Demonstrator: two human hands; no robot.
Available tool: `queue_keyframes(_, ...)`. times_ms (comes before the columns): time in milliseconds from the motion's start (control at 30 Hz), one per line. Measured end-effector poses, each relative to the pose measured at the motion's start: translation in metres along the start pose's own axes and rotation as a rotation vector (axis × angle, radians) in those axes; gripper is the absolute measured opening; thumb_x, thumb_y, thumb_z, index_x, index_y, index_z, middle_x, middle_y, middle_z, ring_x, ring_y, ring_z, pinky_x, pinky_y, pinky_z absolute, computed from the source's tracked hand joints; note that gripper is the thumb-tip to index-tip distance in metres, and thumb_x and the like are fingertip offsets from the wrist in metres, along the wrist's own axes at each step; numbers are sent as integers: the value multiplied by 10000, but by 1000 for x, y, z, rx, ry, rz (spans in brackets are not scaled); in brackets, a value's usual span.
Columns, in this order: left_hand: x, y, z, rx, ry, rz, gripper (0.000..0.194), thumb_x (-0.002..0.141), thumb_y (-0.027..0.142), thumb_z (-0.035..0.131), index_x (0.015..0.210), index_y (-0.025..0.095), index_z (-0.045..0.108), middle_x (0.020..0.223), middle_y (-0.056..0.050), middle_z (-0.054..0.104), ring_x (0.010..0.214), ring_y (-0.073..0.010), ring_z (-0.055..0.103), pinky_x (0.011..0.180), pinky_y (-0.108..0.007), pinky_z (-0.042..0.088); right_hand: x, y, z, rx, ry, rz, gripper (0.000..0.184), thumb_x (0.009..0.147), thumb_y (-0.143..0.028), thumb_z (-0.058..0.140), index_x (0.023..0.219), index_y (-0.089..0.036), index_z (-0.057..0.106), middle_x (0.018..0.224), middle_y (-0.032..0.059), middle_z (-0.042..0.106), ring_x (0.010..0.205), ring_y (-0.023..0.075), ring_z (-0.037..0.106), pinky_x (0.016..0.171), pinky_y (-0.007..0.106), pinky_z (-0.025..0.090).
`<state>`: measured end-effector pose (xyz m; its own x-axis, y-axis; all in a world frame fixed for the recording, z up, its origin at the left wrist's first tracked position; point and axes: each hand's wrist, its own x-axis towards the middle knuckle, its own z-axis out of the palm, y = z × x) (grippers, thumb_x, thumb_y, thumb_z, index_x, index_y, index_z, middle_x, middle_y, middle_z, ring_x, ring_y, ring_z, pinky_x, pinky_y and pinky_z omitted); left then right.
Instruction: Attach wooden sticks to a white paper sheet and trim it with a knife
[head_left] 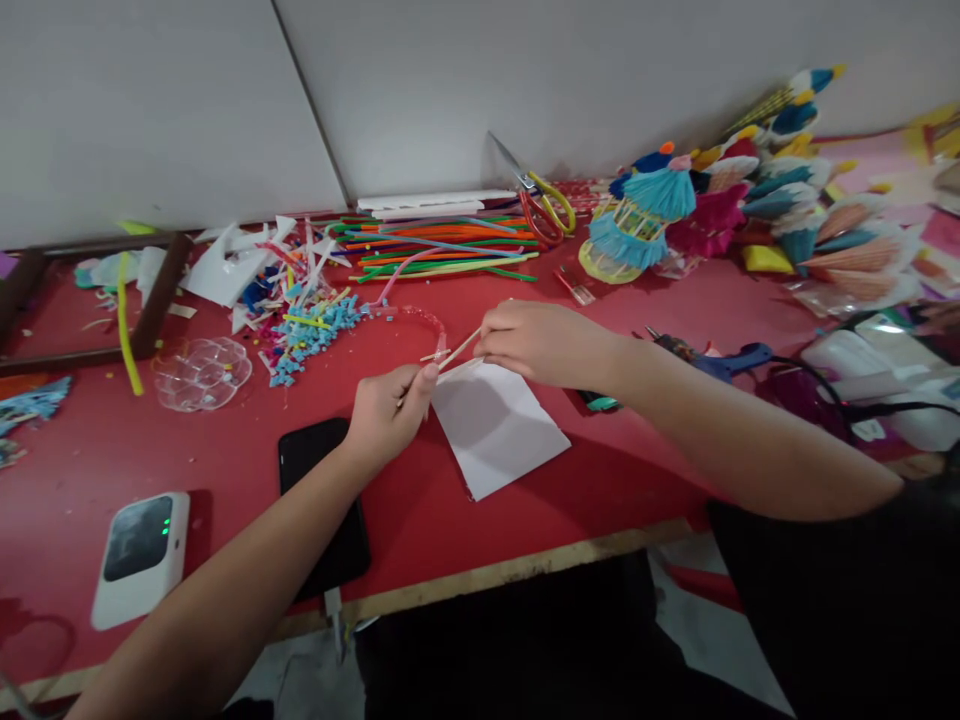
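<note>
My left hand (394, 405) is closed, thumb pressed against the fingers, on thin pale sticks (459, 352) that look wooden. Across the gap, my right hand (536, 343) pinches the other end of these sticks. They run at a slant between both hands, and a short piece crosses near my left thumb. Partly below them lies a square of white card (504, 430) on the red table. A curved clear strip with red specks (424, 315) reaches down to my left fingertips; whether the fingers hold it is unclear.
Pipe cleaners (442, 245) and scissors (551, 205) lie at the back by the wall. Blue bits (319, 335) are heaped on the left, near a clear flower-shaped tray (202, 375). A phone (322, 450), a white device (142, 555) and a blue glue gun (727, 362) surround my arms.
</note>
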<state>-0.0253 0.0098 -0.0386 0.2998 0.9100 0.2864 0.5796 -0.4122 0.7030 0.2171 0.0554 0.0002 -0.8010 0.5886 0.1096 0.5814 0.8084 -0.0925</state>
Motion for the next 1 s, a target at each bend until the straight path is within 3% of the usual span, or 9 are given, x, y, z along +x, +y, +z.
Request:
queue_keyframes(133, 4, -2, -1, 6, 51, 33, 498, 1007, 539, 229, 1011, 193, 587, 938, -82, 676, 850, -184, 622, 758, -318, 510, -21, -4, 2, 63, 195, 167, 267, 979, -202, 446, 965, -160, 709, 999, 124, 671, 928, 233, 623, 820, 377, 491)
queue_keyframes(200, 7, -1, -1, 41, 29, 34, 414, 1011, 479, 292, 1076, 199, 590, 1091, -100, 665, 1041, -212, 602, 921, -373, 492, -34, -7, 0, 130, 353, 274, 232, 972, -223, 467, 981, -184, 696, 991, 113, 679, 917, 226, 634, 809, 371, 500)
queue_keyframes(367, 12, 0, 8, 154, -183, 27, 169, 922, 267, 514, 1006, 208, 648, 1015, -77, 663, 1006, -230, 612, 940, -392, 489, -56, -17, 10, 404, 513, 506, 129, 929, -284, 549, 933, -230, 667, 888, 72, 689, 759, 197, 650, 669, 337, 514)
queue_keyframes(533, 18, 0, 15, 264, -222, 0, 198, 922, 235, 484, 1031, 177, 640, 1021, -113, 636, 1016, -272, 595, 951, -449, 462, -55, -27, 27, 566, 518, 619, 109, 884, -301, 597, 912, -215, 656, 869, 60, 690, 732, 179, 643, 653, 323, 506)
queue_keyframes(767, 35, -2, 10, 285, -274, -53, 153, 871, 185, 514, 952, 203, 643, 886, -55, 672, 766, -191, 607, 707, -315, 465, -52, -29, 36, 1287, 503, 772, 393, 751, -384, 760, 1075, -217, 614, 758, -14, 675, 564, 125, 610, 558, 299, 532)
queue_keyframes(1000, 43, -4, 3, 223, -202, -96, 177, 885, 201, 528, 1031, 187, 626, 1016, -89, 706, 908, -219, 640, 816, -349, 490, -50, -31, 36, 1537, 536, 738, 472, 708, -409, 828, 1077, -205, 616, 757, -13, 693, 594, 123, 639, 610, 324, 583)
